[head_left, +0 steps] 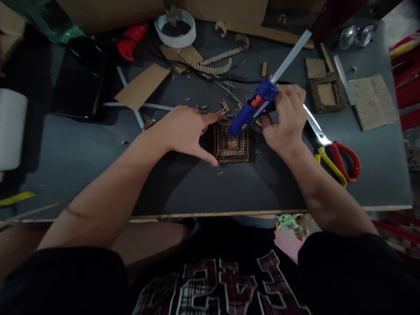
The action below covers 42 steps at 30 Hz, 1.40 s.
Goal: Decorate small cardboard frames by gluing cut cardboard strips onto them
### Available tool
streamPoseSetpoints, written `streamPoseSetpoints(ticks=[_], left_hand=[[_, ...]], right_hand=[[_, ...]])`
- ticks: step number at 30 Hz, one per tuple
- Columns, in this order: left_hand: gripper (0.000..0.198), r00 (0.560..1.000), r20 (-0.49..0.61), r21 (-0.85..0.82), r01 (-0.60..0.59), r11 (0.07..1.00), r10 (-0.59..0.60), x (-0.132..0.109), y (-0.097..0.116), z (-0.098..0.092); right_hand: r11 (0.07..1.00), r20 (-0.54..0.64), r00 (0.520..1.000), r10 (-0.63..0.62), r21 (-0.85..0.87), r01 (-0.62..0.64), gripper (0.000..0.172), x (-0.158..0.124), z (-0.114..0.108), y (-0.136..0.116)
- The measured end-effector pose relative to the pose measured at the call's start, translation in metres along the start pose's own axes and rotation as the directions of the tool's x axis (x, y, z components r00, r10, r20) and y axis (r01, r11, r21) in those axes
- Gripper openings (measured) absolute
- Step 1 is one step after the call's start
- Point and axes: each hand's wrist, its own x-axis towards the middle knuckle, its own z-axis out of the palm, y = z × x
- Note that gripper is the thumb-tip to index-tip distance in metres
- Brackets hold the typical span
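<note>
My right hand [288, 118] is wrapped round the handle of a blue hot glue gun [254, 107], which has a long glue stick [291, 56] rising from its back and a small red light lit. Its nozzle points down over the middle of a square, stepped piece of corrugated cardboard [232, 153] on the table. Whether the tip touches the cardboard I cannot tell. Thumb and fingers of my left hand [188, 133] spread round the left side of that square, gripping it at its near and far left corners.
Scissors [331, 151] with red and yellow handles lie to the right, below a smaller cardboard square [328, 94] and a ridged sheet [374, 103]. Behind are a tape roll [175, 41], cardboard strips [210, 68], loose glue sticks [157, 106] and a black cord [236, 80]. A white roll [12, 129] stands left.
</note>
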Motion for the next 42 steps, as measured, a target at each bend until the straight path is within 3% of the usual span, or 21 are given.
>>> streamPoseSetpoints(ticks=[5,9,17,25,32,36,42], left_hand=[[0.118,1.0,-0.021,0.015,-0.013,1.0,0.014,-0.001,0.001,-0.002],[0.118,0.997,-0.063,0.013,-0.039,0.999,0.04,0.0,-0.001,0.001],[0.12,0.999,-0.041,0.012,-0.022,1.0,0.023,-0.001,0.0,-0.001],[0.125,1.0,-0.008,0.035,0.014,0.999,-0.013,0.002,0.001,0.0],[0.123,1.0,-0.007,0.032,0.002,1.0,-0.001,0.0,0.001,-0.002],[0.121,1.0,-0.006,0.053,-0.01,0.999,0.011,0.001,0.001,-0.002],[0.123,1.0,-0.017,0.04,-0.026,0.999,0.027,0.0,0.0,-0.001]], right_hand=[[0.993,-0.128,0.985,-0.112,0.034,0.117,0.034,-0.002,0.005,0.006],[0.995,-0.128,0.988,-0.09,0.035,0.095,0.033,-0.003,0.005,0.005],[0.984,-0.156,0.975,-0.159,0.05,0.168,0.033,-0.002,0.006,0.01],[0.997,-0.028,0.999,0.032,0.073,-0.03,0.03,0.001,-0.001,-0.002],[0.987,-0.154,0.982,-0.111,0.1,0.127,0.031,0.001,0.002,0.004],[0.992,-0.1,0.987,-0.124,-0.012,0.124,0.033,0.001,-0.001,0.006],[0.994,-0.07,0.992,-0.109,-0.015,0.108,0.037,0.001,-0.005,0.0]])
